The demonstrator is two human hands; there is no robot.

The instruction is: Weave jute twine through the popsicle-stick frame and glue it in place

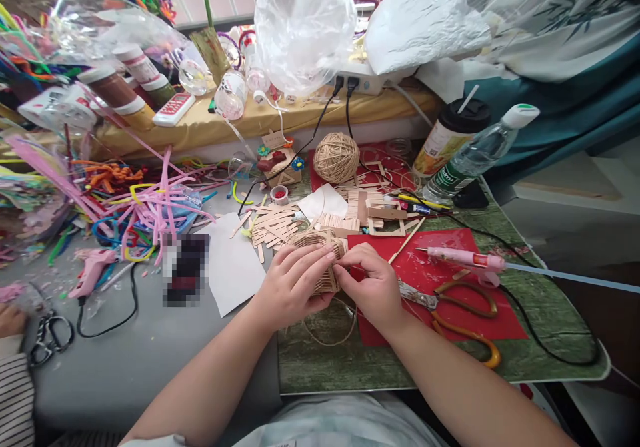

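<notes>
Between my hands is a small basket wound from brown twine. My left hand wraps round its near left side, fingers laid across the top. At the basket's right edge, the thumb and forefinger of my right hand are pinched together on what looks like the twine strand, which loops down onto the green board. The exact pinch point is partly hidden. Large scissors with orange-brown handles lie just right of my right hand, on red paper. Behind the basket sits a ball of twine.
Craft sticks are spread behind my hands. A pink glue gun rests at right, its cord crossing the board. A water bottle and lidded cup stand at back right. Another person's hand is at far left.
</notes>
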